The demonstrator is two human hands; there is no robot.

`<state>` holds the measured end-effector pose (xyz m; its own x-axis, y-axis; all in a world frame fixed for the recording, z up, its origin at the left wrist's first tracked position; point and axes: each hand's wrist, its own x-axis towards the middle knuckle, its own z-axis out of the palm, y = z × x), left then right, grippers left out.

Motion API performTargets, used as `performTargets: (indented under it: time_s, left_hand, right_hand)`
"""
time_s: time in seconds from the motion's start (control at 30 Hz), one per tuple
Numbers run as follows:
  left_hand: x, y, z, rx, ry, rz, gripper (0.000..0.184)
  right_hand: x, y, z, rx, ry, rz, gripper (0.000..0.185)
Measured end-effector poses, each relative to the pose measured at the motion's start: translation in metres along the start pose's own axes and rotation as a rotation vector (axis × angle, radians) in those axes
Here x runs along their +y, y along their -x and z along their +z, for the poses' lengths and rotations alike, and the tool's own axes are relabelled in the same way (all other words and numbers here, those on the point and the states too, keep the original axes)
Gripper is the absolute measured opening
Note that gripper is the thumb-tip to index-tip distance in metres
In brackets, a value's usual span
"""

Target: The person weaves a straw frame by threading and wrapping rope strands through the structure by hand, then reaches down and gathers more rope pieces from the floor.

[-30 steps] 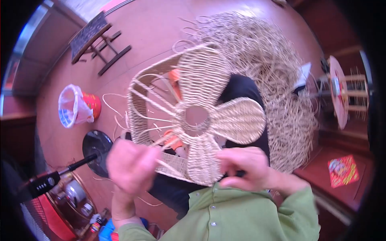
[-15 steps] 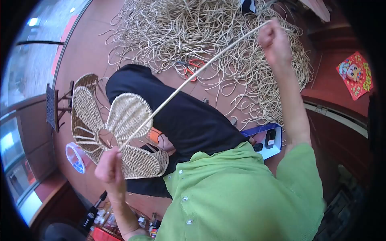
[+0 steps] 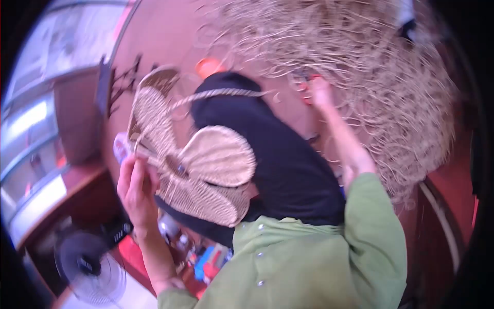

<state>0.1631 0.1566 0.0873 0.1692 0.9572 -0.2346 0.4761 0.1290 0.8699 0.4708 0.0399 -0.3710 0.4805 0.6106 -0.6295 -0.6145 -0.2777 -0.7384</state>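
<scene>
My left hand is closed at the left edge of a woven straw-coloured piece with several petal-shaped panels, which rests on my lap. Its fingertips are by the thin strands there. A thick twisted cord runs from the piece across my dark-trousered knee, its loose end past the knee. My right hand reaches down to the floor beside the cord pile, its fingers around red-handled scissors. Blur and the hand hide part of the scissors.
A large heap of loose cord spreads over the floor at upper right. An orange round object lies beyond my knee. A fan stands at lower left, near a dark wooden rack and assorted small items.
My right hand has let go of the stretched cord and come down to the scissors. The cord now lies twisted over my knee. The camera view has shifted.
</scene>
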Motion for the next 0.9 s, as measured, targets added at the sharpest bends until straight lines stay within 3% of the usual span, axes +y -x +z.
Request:
performTargets:
  time_s: [0.03,0.13,0.27,0.3,0.4,0.43,0.5,0.57,0.6,0.63,0.7,0.83,0.9]
  left_hand:
    - [-0.003,-0.005,-0.011,-0.036,-0.003,0.025,0.019]
    - [-0.012,-0.015,-0.033,0.045,0.070,0.069,0.019]
    - [-0.037,-0.026,-0.071,0.119,-0.032,0.090,0.022]
    - [-0.044,-0.026,-0.079,0.131,-0.042,0.094,0.022]
    - [-0.058,-0.023,-0.099,0.194,-0.071,0.039,0.021]
    - [-0.065,-0.023,-0.112,0.177,0.002,0.019,0.021]
    - [-0.075,-0.024,-0.136,0.167,0.125,-0.003,0.021]
    - [-0.089,-0.029,-0.171,0.164,0.237,0.020,0.021]
    - [-0.091,-0.031,-0.186,0.233,0.252,0.018,0.021]
    - [-0.090,-0.034,-0.200,0.302,0.269,0.018,0.021]
    - [-0.088,-0.042,-0.233,0.435,0.307,0.017,0.021]
    - [-0.074,-0.043,-0.286,0.584,0.394,0.085,0.025]
    - [-0.072,-0.042,-0.307,0.591,0.444,0.141,0.025]
  right_hand:
    - [0.003,-0.004,0.000,0.021,0.138,0.059,0.024]
    - [0.033,-0.035,-0.025,0.056,1.695,-0.501,0.045]
    - [0.035,-0.032,-0.010,0.089,1.677,-0.390,0.047]
    - [0.032,-0.026,-0.009,0.102,1.641,-0.487,0.045]
    - [0.035,-0.030,-0.017,0.049,1.409,-0.311,0.045]
    - [0.038,-0.025,-0.023,0.036,1.300,-0.339,0.050]
    - [0.027,0.002,-0.017,0.064,1.256,-0.131,0.057]
    - [0.047,0.012,-0.048,-0.152,1.060,-0.107,0.057]
    - [0.075,0.013,-0.071,-0.222,0.777,-0.057,0.053]
    - [0.079,0.033,-0.083,-0.295,0.562,0.025,0.051]
    - [0.015,0.124,-0.064,-0.320,0.166,0.566,0.054]
    - [0.021,0.194,-0.105,-0.367,0.033,0.395,0.055]
    - [0.000,0.202,-0.091,-0.337,0.140,0.228,0.053]
